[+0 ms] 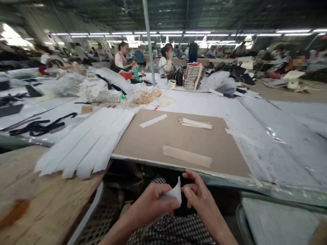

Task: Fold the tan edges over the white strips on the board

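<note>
While the left hand [159, 200] is pinching a white piece [176, 193] above checked cloth [172, 229], the right hand [198, 191] is hovering, loosely spread, just beside it; a beige strip [187, 156] is lying on the board [143, 144].

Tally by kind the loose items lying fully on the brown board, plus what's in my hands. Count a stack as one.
White strip lying singly on the brown board: 1
Tan strip lying singly there: 1
Stack of strips, layers not countable: 1
White piece in your left hand: 1
Total: 4
</note>
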Available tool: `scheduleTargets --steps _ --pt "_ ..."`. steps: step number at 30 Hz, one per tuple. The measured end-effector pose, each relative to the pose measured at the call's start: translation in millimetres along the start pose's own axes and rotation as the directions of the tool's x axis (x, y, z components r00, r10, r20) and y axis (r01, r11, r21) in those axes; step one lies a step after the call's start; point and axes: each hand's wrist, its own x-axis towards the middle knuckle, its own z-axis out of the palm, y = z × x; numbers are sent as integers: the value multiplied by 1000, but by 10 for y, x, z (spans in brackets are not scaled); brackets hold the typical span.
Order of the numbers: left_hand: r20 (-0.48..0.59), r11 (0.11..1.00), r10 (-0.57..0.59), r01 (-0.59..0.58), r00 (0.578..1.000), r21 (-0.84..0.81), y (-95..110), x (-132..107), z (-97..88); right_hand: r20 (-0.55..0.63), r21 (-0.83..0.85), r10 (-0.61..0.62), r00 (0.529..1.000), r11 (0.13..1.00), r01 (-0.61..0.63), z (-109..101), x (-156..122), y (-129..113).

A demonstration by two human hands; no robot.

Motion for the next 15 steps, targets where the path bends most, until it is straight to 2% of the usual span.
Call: scheduleTargets --steps 3,6,8,11,15 --pt "83 1000 28 -28 996 0 40 58 61 72 81 51 996 995 -57 0 -53 4" --pt "139 1000 -12 10 990 18 7 95 21 66 108 104 992 988 -111 -129 -112 31" --pt "139 999 -41 38 989 25 -53 109 -62 -67 115 101 993 989 -93 -277 -154 62" --pt "95 999 -48 47 994 9 -189 114 -212 -273 110 80 959 993 -51 -483 -204 119" --pt "65 993 -120 119 991 21 -462 162 -364 -331 143 87 939 989 -41 -552 -226 206"
